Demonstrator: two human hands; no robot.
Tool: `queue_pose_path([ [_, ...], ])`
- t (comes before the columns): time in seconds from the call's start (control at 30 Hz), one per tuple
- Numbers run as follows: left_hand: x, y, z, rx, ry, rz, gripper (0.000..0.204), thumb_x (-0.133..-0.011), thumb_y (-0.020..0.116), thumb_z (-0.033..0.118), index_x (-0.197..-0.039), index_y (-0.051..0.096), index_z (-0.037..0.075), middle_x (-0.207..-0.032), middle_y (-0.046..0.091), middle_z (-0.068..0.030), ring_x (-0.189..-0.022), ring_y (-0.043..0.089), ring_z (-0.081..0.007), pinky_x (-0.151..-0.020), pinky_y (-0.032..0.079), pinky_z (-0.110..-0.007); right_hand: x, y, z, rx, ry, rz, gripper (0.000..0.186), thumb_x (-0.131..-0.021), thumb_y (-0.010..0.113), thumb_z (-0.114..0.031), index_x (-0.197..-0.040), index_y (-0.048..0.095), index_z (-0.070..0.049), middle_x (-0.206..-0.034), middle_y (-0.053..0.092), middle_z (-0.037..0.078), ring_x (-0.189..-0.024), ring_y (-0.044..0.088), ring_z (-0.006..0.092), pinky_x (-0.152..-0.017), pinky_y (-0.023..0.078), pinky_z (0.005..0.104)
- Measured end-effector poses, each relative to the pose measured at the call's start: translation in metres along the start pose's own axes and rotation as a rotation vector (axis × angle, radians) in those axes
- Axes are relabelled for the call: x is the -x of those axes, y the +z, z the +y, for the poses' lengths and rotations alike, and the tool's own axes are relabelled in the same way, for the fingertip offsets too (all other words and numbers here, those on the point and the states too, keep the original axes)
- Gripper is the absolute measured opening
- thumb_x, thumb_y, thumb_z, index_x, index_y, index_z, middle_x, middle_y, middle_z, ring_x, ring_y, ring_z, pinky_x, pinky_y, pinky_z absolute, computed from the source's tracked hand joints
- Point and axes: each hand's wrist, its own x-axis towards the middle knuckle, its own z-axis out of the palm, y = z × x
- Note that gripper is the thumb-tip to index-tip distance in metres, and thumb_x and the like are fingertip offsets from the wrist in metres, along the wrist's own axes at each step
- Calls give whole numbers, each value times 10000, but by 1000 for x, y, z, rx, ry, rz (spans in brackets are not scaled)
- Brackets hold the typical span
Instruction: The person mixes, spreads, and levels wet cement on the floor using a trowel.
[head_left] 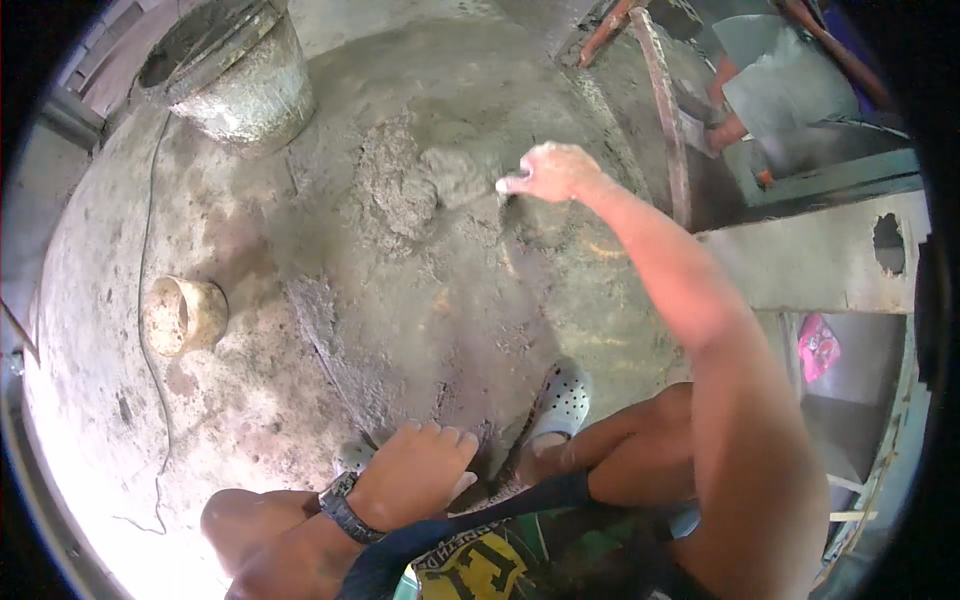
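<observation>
My right hand (pixel 550 172) reaches out over a heap of wet grey mortar (pixel 395 185) on the floor. Its fingers are curled closed, with the thumb pointing left. Whatever it grips is blurred and mostly hidden against the mortar. A smooth grey patch lies just left of this hand, and I cannot tell whether it is a tool or mortar. Close to my body, my left hand (pixel 420 465) is closed in a loose fist, knuckles up, and its palm is hidden. A dark watch (pixel 347 508) is on that wrist.
A large mortar-smeared bucket (pixel 250 95) stands at the far left. Nearer is a small pale bucket (pixel 186 316), beside a thin cable (pixel 146 250). My grey clog (pixel 564 400) is by the wet strip. Wooden bars (pixel 662 110) and another person's legs (pixel 730 110) are at far right.
</observation>
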Motion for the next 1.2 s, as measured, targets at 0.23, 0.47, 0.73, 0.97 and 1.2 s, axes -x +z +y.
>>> queue_pose_path([
  [0.23,-3,9,-10,5,98,67,347,-922,692,317,-1120,628,39,-947,677,-149,-936,666,-340,-813,518,-456,-4,-60,-38,-1,-41,606,435,-1008,565,-461,-1009,639,-32,-952,739,202,-948,718,408,-808,572,535],
  [0.47,-1,12,-10,-3,107,106,290,-919,691,289,-1069,638,46,-949,683,-132,-926,678,-303,-824,513,-422,-46,58,-90,-313,172,141,337,-952,557,-250,-1204,574,-27,-1079,712,261,-1055,689,435,-866,559,549],
  [0.73,9,-9,-8,51,51,16,389,-928,685,336,-1148,635,19,-959,674,-166,-962,656,-367,-836,518,-481,20,141,-63,-1777,868,615,160,-957,676,-210,-967,590,-77,-709,574,65,-529,544,184,-447,440,361],
  [0.97,8,-8,2,-12,30,-53,409,-918,704,338,-1153,643,9,-957,677,-172,-958,654,-381,-829,517,-483,-7,227,-103,-2509,599,302,126,-912,659,-92,-838,556,-96,-614,449,-4,-445,408,135,-377,351,309],
  [1.2,7,2,-13,28,-14,-88,440,-910,714,328,-1213,640,17,-984,697,-198,-929,666,-412,-812,522,-506,-50,165,-125,-2480,230,-98,113,-883,668,-102,-795,597,-93,-699,521,7,-555,480,122,-454,374,301],
])
